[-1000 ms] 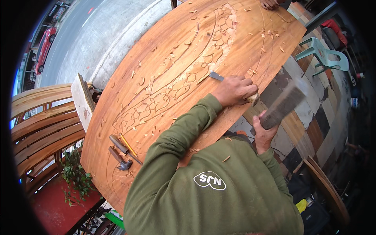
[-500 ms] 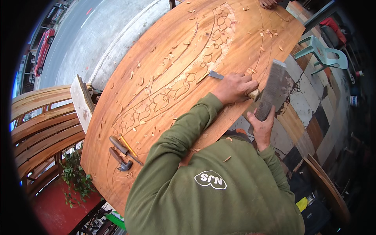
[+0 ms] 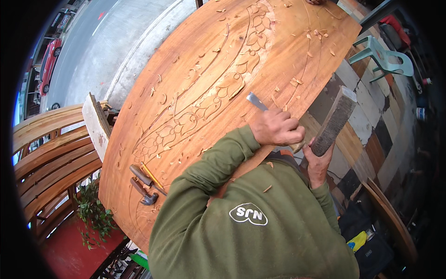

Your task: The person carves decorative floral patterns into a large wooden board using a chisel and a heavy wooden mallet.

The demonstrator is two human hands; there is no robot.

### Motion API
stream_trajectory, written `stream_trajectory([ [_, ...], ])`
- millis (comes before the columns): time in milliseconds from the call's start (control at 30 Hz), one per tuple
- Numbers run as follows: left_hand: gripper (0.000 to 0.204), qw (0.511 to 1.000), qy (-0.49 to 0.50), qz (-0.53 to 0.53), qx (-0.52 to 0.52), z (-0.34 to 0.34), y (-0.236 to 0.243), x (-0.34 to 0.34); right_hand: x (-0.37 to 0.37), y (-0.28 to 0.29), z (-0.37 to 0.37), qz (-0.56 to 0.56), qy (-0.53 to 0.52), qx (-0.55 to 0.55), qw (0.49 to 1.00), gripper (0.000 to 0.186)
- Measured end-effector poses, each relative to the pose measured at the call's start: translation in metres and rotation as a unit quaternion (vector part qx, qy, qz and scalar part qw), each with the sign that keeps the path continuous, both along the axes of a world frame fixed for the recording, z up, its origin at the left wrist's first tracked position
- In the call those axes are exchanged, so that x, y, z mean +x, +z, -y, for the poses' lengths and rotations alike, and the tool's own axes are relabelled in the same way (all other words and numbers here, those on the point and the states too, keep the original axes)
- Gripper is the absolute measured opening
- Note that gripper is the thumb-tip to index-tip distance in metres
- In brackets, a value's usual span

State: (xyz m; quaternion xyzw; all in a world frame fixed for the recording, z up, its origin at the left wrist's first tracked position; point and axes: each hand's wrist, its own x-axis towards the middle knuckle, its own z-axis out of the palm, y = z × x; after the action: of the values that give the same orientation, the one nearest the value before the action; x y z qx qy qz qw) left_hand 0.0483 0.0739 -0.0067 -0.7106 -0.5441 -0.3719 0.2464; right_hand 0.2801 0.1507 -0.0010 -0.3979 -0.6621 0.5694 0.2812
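Observation:
My left hand (image 3: 276, 128) grips a chisel (image 3: 256, 101) by its handle, the blade angled up-left over the wooden panel (image 3: 195, 56), beside a carved band of leaves and flowers (image 3: 218, 93). My right hand (image 3: 318, 162) is wrapped round a dark, rectangular wooden mallet (image 3: 335, 121), held upright past the panel's near edge, just right of the chisel handle. Loose shavings lie across the carved surface. A claw hammer (image 3: 144, 193), a dark-handled tool (image 3: 141, 172) and a slim yellow tool (image 3: 149, 172) rest at the panel's lower left.
Another person's hand (image 3: 315, 2) is at the panel's top edge. A plastic chair (image 3: 371, 58) stands right on the tiled floor (image 3: 381, 135). Slatted wooden furniture (image 3: 51, 139), a plant (image 3: 93, 209) and a board (image 3: 95, 121) are left. A red car (image 3: 50, 65) stands by the road.
My left hand and the chisel have shifted down, the blade away from the carved leaf. The mallet has swung rightward and down since half a second ago, away from the chisel handle.

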Motion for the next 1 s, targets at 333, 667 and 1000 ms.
stream_trajectory([
  [333, 0.024, 0.987, -0.016, 0.092, -0.129, -0.011, -0.005, -0.02, 0.013, 0.006, -0.005, -0.029, 0.004, 0.004, 1.0, 0.052],
  [667, 0.022, 0.973, -0.095, 0.172, -0.121, 0.003, 0.001, -0.043, -0.017, -0.03, -0.023, 0.047, 0.153, 0.444, 0.882, 0.093],
  [1000, 0.028, 0.938, 0.177, 0.092, 0.283, 0.02, 0.038, -0.117, -0.014, -0.017, -0.024, 0.023, 0.132, 0.452, 0.882, 0.093],
])
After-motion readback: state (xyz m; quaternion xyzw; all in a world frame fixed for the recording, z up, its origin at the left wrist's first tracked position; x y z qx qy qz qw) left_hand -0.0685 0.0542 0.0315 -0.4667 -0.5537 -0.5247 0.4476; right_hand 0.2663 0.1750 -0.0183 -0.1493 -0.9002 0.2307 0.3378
